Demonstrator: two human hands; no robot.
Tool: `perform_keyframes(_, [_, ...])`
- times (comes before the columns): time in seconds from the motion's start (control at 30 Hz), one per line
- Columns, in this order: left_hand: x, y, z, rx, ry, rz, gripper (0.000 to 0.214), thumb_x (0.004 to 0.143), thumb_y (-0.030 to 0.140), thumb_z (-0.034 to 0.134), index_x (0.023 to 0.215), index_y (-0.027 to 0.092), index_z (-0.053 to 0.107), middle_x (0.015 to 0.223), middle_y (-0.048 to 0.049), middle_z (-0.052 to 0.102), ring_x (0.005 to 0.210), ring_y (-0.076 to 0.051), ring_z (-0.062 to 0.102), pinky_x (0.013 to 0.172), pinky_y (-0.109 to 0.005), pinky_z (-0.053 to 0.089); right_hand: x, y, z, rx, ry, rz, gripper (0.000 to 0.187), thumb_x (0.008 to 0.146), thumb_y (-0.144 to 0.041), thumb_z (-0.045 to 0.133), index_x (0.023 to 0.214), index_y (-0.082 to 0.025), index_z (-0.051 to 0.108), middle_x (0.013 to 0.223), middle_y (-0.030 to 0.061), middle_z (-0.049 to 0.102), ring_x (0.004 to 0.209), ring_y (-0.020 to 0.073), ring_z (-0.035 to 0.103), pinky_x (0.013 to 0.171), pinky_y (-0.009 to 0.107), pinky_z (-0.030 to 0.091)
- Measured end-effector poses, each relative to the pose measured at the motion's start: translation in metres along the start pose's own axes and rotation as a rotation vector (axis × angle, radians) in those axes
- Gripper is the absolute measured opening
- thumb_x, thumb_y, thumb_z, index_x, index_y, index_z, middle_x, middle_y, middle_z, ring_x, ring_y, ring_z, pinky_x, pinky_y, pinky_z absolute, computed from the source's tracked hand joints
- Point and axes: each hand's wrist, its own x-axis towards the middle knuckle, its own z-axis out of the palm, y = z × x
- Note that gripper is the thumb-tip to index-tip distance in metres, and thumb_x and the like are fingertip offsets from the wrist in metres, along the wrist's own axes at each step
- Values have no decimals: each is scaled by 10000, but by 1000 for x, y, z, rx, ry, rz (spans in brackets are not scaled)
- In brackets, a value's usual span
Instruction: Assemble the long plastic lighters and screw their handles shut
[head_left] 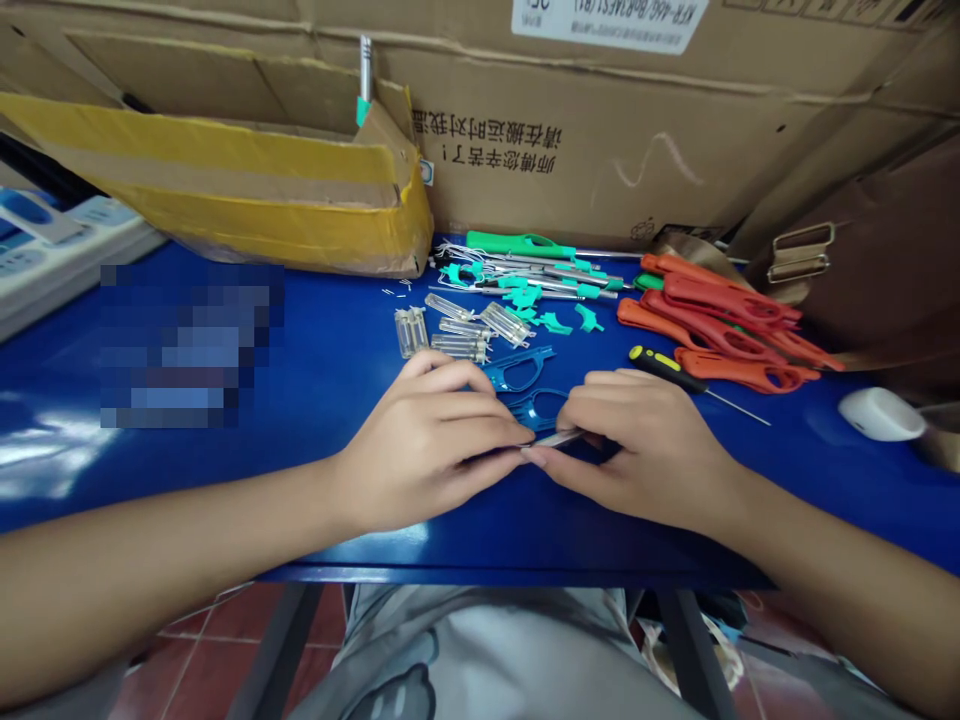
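Note:
Near the table's front edge, my left hand (435, 440) and my right hand (637, 440) meet, both closed on a thin silvery metal rod (562, 438). Fingers cover much of the rod, and its left end is hard to make out. Just beyond them lie two blue plastic handle pieces (525, 370) with oval loops, partly hidden by my hands. Several clear plastic fuel tanks (457, 328) are grouped beyond my left hand. Small teal plastic pieces (555, 323) lie to their right, in front of a pile of metal rods with teal ends (540, 272).
Red and orange lighter handles (720, 310) are heaped at right, near a black-and-yellow screwdriver (664, 366) and a white rounded object (881, 414). A green handle (517, 243) lies at the back. A yellow-taped carton (300, 225) and power strip (82, 245) stand left.

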Motion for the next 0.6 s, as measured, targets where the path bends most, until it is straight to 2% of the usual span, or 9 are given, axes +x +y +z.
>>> perform_keyframes(0.13, [0,-2,-1,-23,-86,-115,242,922,350,727,1130,226,727,1003,-10,779,956,-192,657,885,-364,422,1,2,1,9,48,20,397,905,-433,646,629,-199,483,586,-23,480,612,138,432,606,309,295])
perform_keyframes(0.23, [-1,-4,-4,-1,-212,-178,501,910,436,719,1349,215,620,1180,-57,729,1072,-228,624,937,-379,416,2,8,-2,-1,53,37,338,872,-403,660,651,-207,495,606,-14,504,627,152,454,604,315,302])
perform_keyframes(0.3, [-1,-7,-5,24,-271,-198,590,907,446,715,1425,215,553,1233,-74,701,1112,-246,605,962,-390,408,3,15,-5,-11,56,37,288,862,-374,660,675,-212,512,620,-7,519,637,162,468,612,321,315])
perform_keyframes(0.5, [-1,-16,-11,96,-344,-239,521,947,333,651,1442,230,525,1104,-49,720,1042,-239,619,889,-370,393,4,38,-19,4,193,-5,231,866,-324,671,718,-220,527,645,13,578,643,179,483,651,343,379])
perform_keyframes(0.6, [2,-18,-19,108,-367,-266,542,910,322,662,1427,238,522,1085,-34,723,1026,-240,639,881,-372,380,4,42,-24,-3,222,-12,229,869,-319,674,726,-221,525,646,13,577,644,183,481,667,348,388])
